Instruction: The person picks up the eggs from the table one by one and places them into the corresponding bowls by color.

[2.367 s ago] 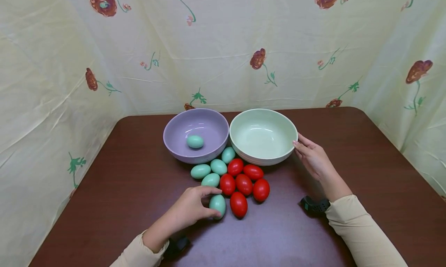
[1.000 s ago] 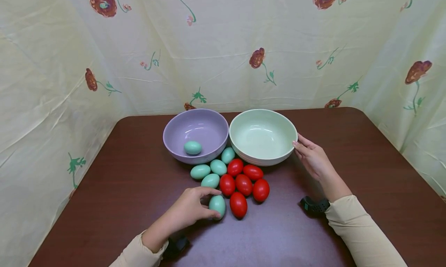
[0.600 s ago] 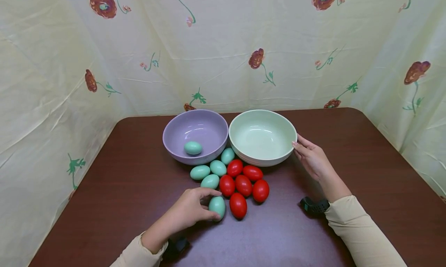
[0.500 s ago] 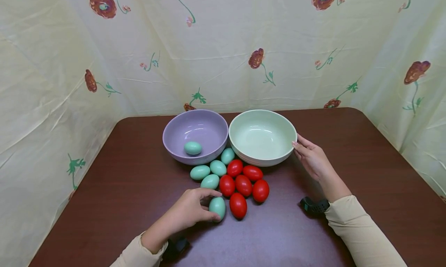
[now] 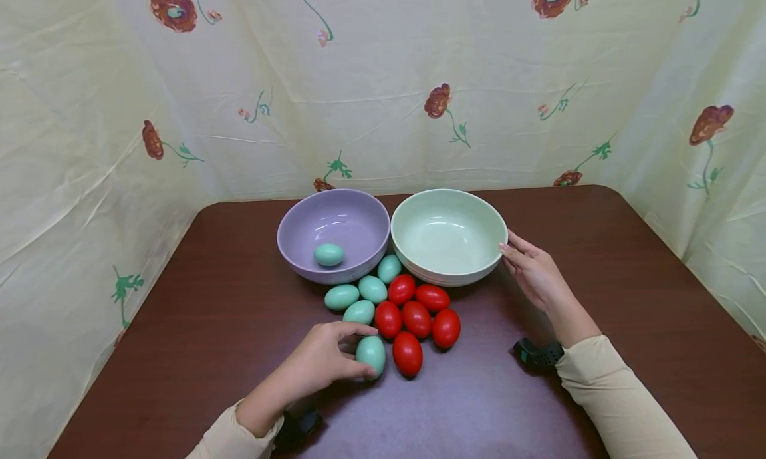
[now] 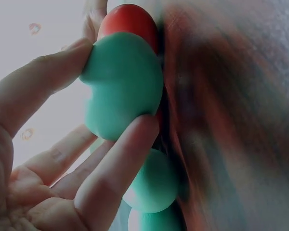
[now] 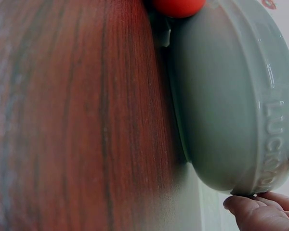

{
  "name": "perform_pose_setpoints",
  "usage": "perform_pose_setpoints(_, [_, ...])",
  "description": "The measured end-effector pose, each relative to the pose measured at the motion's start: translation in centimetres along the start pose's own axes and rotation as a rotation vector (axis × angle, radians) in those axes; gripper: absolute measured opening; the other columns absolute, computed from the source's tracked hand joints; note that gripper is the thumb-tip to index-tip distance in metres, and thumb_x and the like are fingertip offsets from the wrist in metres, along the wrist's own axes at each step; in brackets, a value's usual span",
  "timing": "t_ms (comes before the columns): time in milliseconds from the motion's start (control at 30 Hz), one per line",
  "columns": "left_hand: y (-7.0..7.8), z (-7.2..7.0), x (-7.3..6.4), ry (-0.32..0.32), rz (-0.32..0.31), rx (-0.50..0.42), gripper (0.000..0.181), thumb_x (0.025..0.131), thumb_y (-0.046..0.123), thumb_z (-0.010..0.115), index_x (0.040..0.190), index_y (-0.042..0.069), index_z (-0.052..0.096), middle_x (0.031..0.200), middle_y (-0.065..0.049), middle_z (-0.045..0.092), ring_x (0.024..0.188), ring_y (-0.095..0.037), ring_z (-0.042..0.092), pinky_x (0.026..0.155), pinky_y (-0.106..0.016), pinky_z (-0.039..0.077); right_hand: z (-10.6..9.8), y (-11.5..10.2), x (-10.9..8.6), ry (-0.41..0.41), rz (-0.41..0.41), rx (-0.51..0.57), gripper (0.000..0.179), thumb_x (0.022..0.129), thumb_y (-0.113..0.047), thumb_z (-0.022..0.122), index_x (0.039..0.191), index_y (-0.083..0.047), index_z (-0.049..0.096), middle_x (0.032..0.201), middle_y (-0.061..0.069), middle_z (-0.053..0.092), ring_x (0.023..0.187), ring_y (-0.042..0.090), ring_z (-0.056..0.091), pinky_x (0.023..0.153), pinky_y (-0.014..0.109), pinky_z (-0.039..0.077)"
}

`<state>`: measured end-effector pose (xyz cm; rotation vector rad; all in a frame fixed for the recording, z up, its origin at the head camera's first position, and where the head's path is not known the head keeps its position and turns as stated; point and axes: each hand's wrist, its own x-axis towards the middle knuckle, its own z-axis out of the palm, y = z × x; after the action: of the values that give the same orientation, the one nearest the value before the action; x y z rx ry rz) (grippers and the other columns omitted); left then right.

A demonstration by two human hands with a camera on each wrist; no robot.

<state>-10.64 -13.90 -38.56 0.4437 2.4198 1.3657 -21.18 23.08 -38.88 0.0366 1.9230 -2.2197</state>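
Thumb and fingers (image 5: 357,328) on the left hand (image 5: 320,356) are pinching 1 green egg (image 5: 371,356) at the near end of the bunch. Well apart, the right hand (image 5: 538,276) is touching the pale green bowl's side (image 5: 449,277), its fingers mostly straight. 4 other green eggs (image 5: 342,297) and 6 red eggs (image 5: 416,318) are lying on the brown table (image 5: 227,299). 1 more egg (image 5: 329,255), also green, is sitting inside the purple bowl (image 5: 362,236).

Purple is flaunted by one bowl (image 5: 353,227), pale mint by the other bowl (image 5: 447,238); sea-green eggs (image 5: 371,356) are answered by red eggs (image 5: 407,354); the dark brown desk (image 7: 82,120) is streaked with grain, and the cream cloth (image 5: 359,66) is splashed with rust-red, green-stemmed flowers (image 5: 437,102)!
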Motion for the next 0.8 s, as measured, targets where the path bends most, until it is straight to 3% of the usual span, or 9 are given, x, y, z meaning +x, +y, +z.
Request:
perform_pose_setpoints(233, [0.3,-0.4,0.0,0.026,-0.025,-0.027,0.05,0.073,0.02,0.088,0.118,0.007,0.072,0.116,-0.009,0.072,0.103,-0.021,0.071,0.078,-0.019,0.056,0.0,0.1,0.0,-0.002,-0.007,0.019,0.069,0.104,-0.018,0.049,0.158,-0.001,0.009,0.167,0.009,0.003,0.154,0.019,0.01,0.123,0.033,0.013])
perform_pose_setpoints(533, [0.8,-1.2,0.1,0.109,-0.038,-0.051,0.05,0.072,0.023,0.089,0.118,0.011,0.073,0.117,-0.008,0.072,0.102,-0.02,0.072,0.074,-0.02,0.057,-0.1,0.2,0.0,-0.001,-0.003,-0.008,0.069,0.105,-0.02,0.049,0.158,-0.002,0.009,0.168,0.009,0.002,0.154,0.02,0.01,0.121,0.032,0.015])
perform_pose_setpoints(800, [1.4,-1.9,0.2,0.158,-0.034,-0.015,0.049,0.071,0.026,0.089,0.116,0.014,0.074,0.116,-0.006,0.073,0.104,-0.02,0.072,0.073,-0.021,0.056,0.0,0.1,0.1,0.002,-0.004,-0.005,0.068,0.105,-0.02,0.049,0.158,-0.002,0.009,0.168,0.009,0.003,0.154,0.019,0.01,0.121,0.03,0.016])
